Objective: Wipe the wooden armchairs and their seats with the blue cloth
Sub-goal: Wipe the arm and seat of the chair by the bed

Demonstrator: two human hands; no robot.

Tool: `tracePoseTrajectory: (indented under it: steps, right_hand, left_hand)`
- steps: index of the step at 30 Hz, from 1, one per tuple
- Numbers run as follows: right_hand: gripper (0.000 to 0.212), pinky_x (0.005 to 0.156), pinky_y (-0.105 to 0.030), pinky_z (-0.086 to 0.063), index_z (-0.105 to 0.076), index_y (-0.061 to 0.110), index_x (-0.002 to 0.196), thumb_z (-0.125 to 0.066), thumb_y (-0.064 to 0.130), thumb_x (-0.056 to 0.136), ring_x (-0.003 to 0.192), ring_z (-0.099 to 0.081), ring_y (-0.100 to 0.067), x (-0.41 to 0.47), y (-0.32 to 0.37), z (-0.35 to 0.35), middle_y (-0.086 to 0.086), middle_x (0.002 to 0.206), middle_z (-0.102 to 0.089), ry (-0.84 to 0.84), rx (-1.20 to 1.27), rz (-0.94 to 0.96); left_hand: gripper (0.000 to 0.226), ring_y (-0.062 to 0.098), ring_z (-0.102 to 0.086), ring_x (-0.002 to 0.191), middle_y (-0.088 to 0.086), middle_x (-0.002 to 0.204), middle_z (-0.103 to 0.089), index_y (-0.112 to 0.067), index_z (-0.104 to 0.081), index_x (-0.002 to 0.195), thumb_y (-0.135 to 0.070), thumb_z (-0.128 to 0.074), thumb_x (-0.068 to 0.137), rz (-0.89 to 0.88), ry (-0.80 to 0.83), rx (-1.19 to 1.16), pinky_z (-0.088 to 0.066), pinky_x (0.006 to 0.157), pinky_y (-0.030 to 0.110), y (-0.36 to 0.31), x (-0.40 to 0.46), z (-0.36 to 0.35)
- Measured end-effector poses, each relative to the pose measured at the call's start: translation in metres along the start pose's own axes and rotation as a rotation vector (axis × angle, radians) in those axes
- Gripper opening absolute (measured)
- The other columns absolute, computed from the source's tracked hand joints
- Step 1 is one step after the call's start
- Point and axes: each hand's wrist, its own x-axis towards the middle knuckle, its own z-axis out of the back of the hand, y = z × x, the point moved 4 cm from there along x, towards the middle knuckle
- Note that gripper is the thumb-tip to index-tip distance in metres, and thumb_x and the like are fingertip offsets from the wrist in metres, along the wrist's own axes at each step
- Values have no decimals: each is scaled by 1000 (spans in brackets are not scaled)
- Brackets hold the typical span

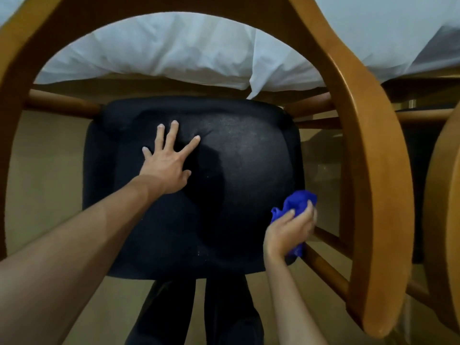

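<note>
- Left hand (169, 161) of mine lies flat on the black seat (194, 190), fingers straight and spread, pointing toward 12 o'clock; it holds nothing.
- Under that palm the seat cushion fills the middle of my view, its longer side running from 9 to 3 o'clock, its front edge nearest me at 6 o'clock.
- Around the seat curves the wooden armchair (373, 170): the frame arches over from 9 o'clock through 12 to 3, and the right armrest sweeps down toward 5 o'clock, its long axis running roughly from 1 to 5.
- Behind the chair, at 12 o'clock, a white bedsheet (174, 53) hangs over a bed edge, seen through the arch of the frame.
- Below the seat at 6 o'clock my dark trouser legs (196, 314) stand on a beige floor (44, 170).
- Right hand (290, 229) of mine grips the blue cloth (297, 204), fingers curled round it, at the seat's right front corner, about 4 o'clock from the left hand and well apart from it.
- Bunched cloth sticks out of my fist toward 12 o'clock, with a smaller bit showing under the hand at 6.
- Just right of the cloth run the chair's side rails (328, 265), between the seat and the armrest; whether the cloth touches them I cannot tell.
- At the far right edge, 3 o'clock, a second wooden chair (445, 207) curves into view beside the first.
</note>
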Motion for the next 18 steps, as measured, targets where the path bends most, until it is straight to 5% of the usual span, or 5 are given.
tracePoseTrajectory:
  steps: [6, 8, 12, 15, 18]
  right_hand:
    - [51, 96, -44, -42, -52, 14, 132, -62, 6, 83, 130, -41, -33, -55, 120, -94, -13, 140, -48, 303, -152, 857]
    - [49, 96, -40, -40, -53, 17, 131, -57, 10, 83, 130, -41, -30, -114, 88, -86, -11, 142, -46, 477, -134, 1095]
    - [49, 100, -40, -42, -52, 23, 134, -56, 12, 86, 136, -38, -25, -161, -14, -27, -6, 148, -41, 797, -228, 1569]
    - [54, 104, -40, -39, -49, 24, 135, -67, 13, 86, 133, -41, -28, -112, 7, -39, -9, 143, -48, 801, -183, 1720]
    - [52, 104, -46, -39, -51, 21, 132, -71, 11, 85, 130, -45, -34, -53, 77, -70, -15, 138, -51, 648, -137, 1562]
  left_hand:
    - [87, 20, 19, 146, -4, 159, 18, -36, -13, 151, 5, -48, 83, -39, -49, -96, -26, 111, 59, 17, -6, 9]
    - [85, 18, 13, 147, -5, 160, 15, -33, -13, 152, 4, -49, 84, -59, -67, -20, -37, 107, 50, 31, -12, 13]
    - [84, 29, 19, 145, -1, 158, 23, -39, 2, 151, -12, -52, 92, -29, -65, 114, -16, 110, 64, 52, -25, 2]
    - [79, 30, 21, 144, 0, 157, 24, -40, 1, 150, -18, -51, 95, 72, -66, 25, -17, 109, 68, 77, -37, -6]
    - [75, 27, 22, 144, 0, 157, 24, -40, 0, 151, -22, -49, 97, 85, -90, -1, -18, 111, 65, 86, -42, -12]
